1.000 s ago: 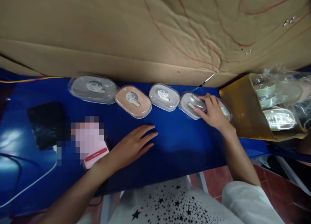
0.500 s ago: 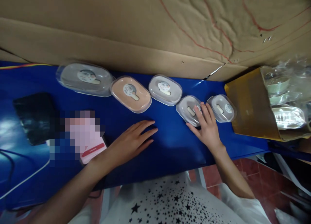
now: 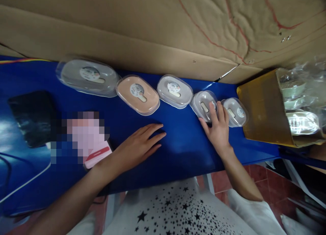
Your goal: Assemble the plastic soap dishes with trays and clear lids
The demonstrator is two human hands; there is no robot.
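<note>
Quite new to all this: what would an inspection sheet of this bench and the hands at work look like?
Surface: glossy blue tabletop.
Job's things: five clear oval cases in a row, labelled.
Clutter: dark flat object, pink card, yellow bag holding plastic-wrapped items.
Grips: left hand flat on the tabletop; right hand on the case second from right, grip unclear.
Cables: white cable, lower left.
Surroundings: cardboard sheet behind, red floor tiles.
</note>
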